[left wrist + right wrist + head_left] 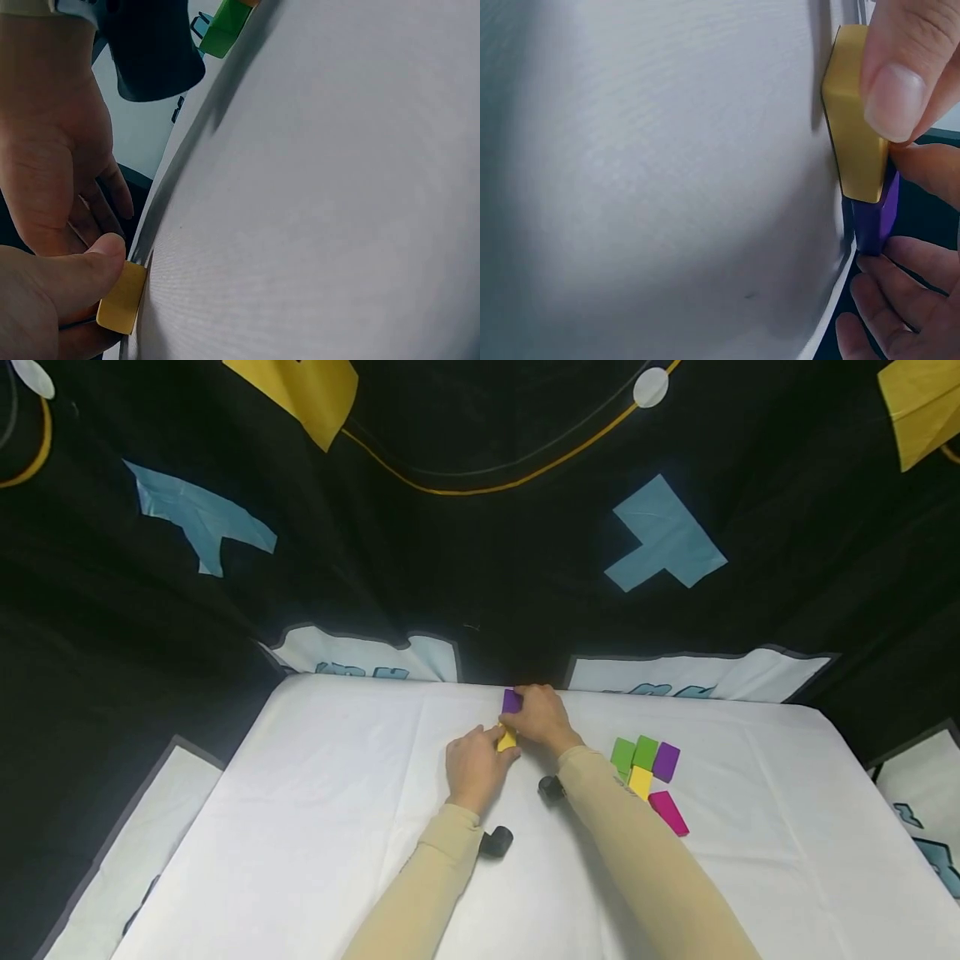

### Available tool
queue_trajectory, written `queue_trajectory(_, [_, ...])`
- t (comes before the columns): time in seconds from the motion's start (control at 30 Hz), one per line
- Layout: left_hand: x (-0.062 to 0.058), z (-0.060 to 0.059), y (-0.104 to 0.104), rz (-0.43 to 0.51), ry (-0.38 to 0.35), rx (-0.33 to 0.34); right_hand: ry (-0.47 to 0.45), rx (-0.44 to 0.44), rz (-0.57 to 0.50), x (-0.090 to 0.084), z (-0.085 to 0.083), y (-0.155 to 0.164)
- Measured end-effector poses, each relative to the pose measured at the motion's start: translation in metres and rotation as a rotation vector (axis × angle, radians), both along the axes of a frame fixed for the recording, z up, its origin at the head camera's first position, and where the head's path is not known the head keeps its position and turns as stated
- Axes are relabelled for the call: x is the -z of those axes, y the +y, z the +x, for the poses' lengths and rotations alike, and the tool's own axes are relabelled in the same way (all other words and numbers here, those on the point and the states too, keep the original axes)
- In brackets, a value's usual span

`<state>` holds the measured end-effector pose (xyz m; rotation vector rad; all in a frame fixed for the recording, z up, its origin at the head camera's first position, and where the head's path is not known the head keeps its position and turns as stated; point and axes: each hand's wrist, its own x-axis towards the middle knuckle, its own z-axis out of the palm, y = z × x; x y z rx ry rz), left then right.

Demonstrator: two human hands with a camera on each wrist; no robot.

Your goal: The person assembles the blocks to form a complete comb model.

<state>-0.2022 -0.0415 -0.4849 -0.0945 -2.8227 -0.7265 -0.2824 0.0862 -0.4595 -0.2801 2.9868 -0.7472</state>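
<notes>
My left hand (476, 768) pinches a yellow block (507, 739) between thumb and fingers, low over the white table. In the left wrist view the thumb lies on top of this yellow block (122, 300), with a finger under it. Just beyond stands a purple block (512, 701), end to end with the yellow one. My right hand (543, 718) holds the purple block from the right, thumb near the joint and fingertips at the far end. The right wrist view has the purple block (874, 221) partly hidden behind the yellow block's end.
Right of my right forearm lies a loose group of blocks: green blocks (645, 752), a purple block (666, 762), a yellow block (640, 782) and a magenta block (669, 812). The white table (337, 793) ends at a black curtain (480, 577) just beyond my hands.
</notes>
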Motion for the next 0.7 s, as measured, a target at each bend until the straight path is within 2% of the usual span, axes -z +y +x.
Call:
queue_trajectory(0.37, [0.0,0.0,0.001,0.015,-0.016,-0.006,-0.022,0.003,-0.082,0.007,0.001,0.005])
queue_trajectory(0.7, [-0.001,-0.001,0.001,0.023,-0.043,-0.009,-0.004,-0.042,-0.079,0.008,-0.003,0.012])
